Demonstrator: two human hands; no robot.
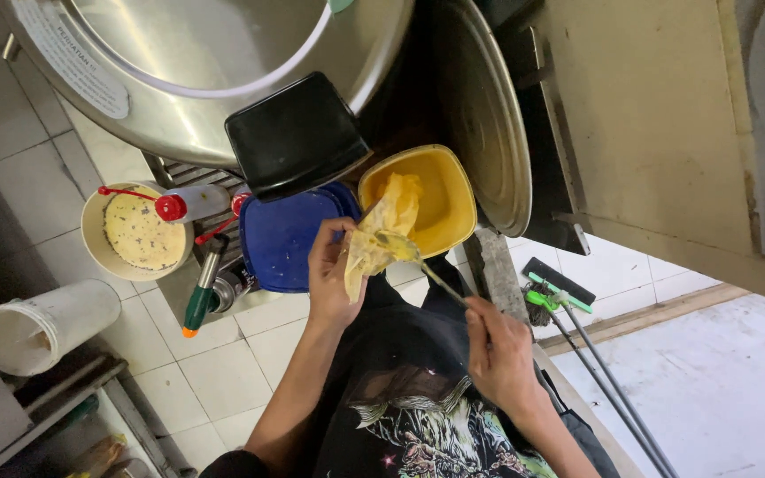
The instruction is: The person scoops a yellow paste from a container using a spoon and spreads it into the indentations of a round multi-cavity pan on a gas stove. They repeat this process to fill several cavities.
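Observation:
My left hand [330, 274] pinches a thin, limp yellow sheet of dough [379, 239] and holds it up by the rim of a yellow plastic tub [453, 199]. My right hand [498, 350] grips the handle of a long thin metal utensil [440, 285]; its tip lies against the dough sheet. More yellow dough sits inside the tub. Beside the tub rest a blue lid [281, 239] and, over it, a black square container [298, 133].
A big steel drum [214, 97] fills the top left, with a round steel lid [487, 115] leaning to its right. A cream bowl [135, 232], red-capped bottles [186, 205], a green-handled tool [198, 301], a white bucket [42, 326] and mop handles [595, 363] stand around on the tiled floor.

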